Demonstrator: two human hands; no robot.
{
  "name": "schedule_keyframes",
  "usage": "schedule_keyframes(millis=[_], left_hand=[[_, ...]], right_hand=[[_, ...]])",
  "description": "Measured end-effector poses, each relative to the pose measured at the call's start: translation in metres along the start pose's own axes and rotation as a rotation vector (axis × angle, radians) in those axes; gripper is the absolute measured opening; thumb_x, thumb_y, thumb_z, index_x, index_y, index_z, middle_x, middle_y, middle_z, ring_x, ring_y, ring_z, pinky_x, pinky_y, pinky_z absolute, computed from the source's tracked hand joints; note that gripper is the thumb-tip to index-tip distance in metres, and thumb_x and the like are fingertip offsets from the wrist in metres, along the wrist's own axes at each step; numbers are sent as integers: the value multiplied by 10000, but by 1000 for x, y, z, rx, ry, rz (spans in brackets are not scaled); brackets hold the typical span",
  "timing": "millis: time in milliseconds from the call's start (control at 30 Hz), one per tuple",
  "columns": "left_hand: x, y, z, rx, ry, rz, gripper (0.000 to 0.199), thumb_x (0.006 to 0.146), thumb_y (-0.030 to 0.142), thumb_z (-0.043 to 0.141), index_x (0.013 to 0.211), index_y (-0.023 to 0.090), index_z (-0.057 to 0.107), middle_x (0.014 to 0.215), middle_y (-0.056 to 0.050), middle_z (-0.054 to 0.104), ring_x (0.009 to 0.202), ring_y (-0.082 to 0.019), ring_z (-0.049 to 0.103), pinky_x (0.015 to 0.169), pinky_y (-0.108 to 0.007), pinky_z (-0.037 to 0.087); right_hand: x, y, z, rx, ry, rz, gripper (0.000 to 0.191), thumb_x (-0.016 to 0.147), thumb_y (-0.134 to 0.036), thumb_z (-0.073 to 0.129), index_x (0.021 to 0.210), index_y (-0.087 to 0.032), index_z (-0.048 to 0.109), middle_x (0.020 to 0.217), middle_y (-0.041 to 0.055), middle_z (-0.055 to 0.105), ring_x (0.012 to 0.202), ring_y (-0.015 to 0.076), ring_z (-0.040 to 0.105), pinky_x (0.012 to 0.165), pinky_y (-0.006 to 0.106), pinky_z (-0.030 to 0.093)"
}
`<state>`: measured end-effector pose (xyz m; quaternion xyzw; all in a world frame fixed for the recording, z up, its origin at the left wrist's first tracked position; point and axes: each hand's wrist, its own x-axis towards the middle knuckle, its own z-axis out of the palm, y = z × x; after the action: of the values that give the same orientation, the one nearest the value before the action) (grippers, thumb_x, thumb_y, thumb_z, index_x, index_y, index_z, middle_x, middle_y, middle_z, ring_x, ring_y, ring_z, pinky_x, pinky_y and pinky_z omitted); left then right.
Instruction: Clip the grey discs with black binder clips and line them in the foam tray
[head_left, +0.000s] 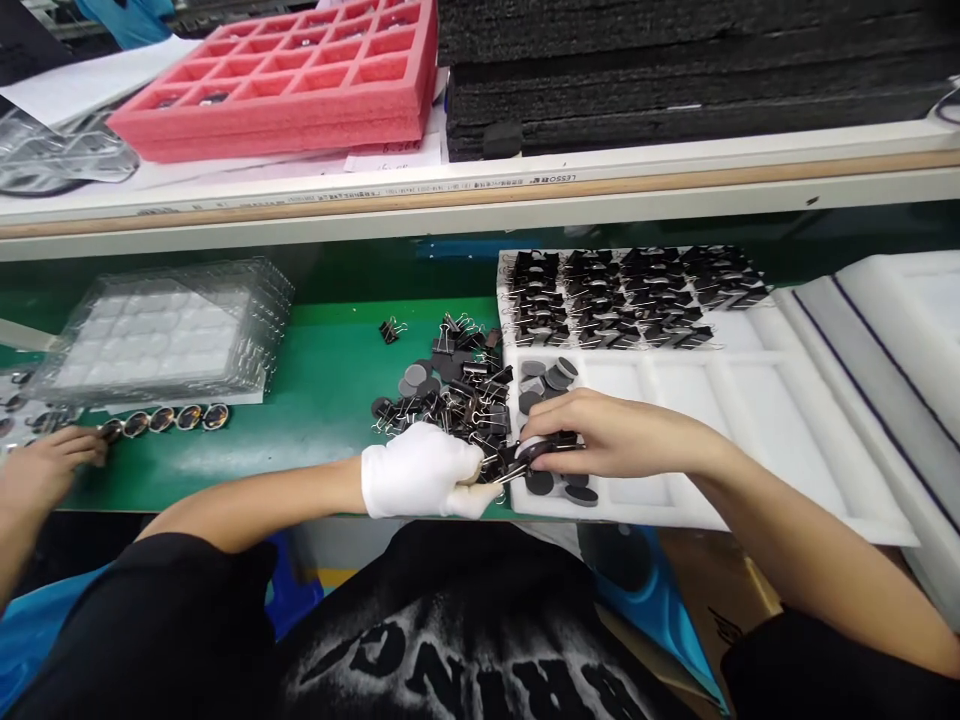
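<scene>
My left hand [427, 470], in a white glove, pinches the wire handles of a black binder clip [514, 468]. Bare, my right hand [592, 437] grips a round, dark and whitish piece [534, 450] at the clip's jaws; my fingers partly cover it. Both hands meet over the left edge of a white foam tray [637, 490]. Just beyond the glove lies a heap of loose binder clips [480, 395] mixed with dark discs. Grey and black discs [551, 378] fill the tray's left compartment. Clipped pieces [622, 300] stand in rows at the tray's far side.
Clear plastic trays [165, 330] are stacked on the green bench [322, 370]. Left of me, another person's hand [52, 460] touches a row of round shiny parts [176, 418]. Above runs a shelf edge [450, 200], bearing pink foam [277, 125] and black foam sheets [675, 80].
</scene>
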<state>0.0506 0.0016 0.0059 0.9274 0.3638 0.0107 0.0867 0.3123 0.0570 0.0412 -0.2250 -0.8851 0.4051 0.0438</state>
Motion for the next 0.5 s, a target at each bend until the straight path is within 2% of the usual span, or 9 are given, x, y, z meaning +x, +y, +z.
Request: schedule_keyframes(millis=[167,267,333,400,467,500], left_hand=[[2,0,-4,-9,-50,0,525,915,596,509,565,205,519,466,9,467,416,-132,436,468,-292,201],[2,0,-12,-116,-30,-21,465,911,582,527,651,202,596,541,-5,570,498,-153,538,512,-283,314],[5,3,-19,-346,-23,-78,448,987,519,427,783,191,655,667,-32,673,606,-163,625,597,-280,420],[12,7,-25,-723,-76,-210,576,1057,502,247,849,171,669,733,-60,720,639,-156,665,625,-273,473],[21,11,-28,-1065,-143,-351,676,1063,574,186,811,158,655,684,-61,710,548,-134,638,551,-255,462],[25,13,-28,-1172,-154,-402,670,1050,620,235,779,158,639,653,-50,696,498,-122,610,504,-246,436]], right_hand=[[-3,1,3,-61,-5,-20,167,976,-298,638,839,-208,665,777,4,648,744,169,610,664,281,416],[-12,1,8,-93,72,-76,140,996,-275,615,907,-205,698,822,17,666,756,169,632,668,280,450],[-18,2,14,-201,228,-131,151,1022,-260,578,1027,-198,715,927,59,706,829,193,666,718,303,497],[-23,5,21,-396,431,-181,209,1045,-215,523,1139,-197,709,1045,108,736,925,228,685,786,358,528],[-27,9,28,-586,601,-213,260,1047,-162,489,1167,-216,713,1097,121,760,976,251,696,794,407,540],[-28,12,31,-643,655,-218,279,1042,-145,487,1168,-233,720,1104,115,771,987,256,706,774,417,544]])
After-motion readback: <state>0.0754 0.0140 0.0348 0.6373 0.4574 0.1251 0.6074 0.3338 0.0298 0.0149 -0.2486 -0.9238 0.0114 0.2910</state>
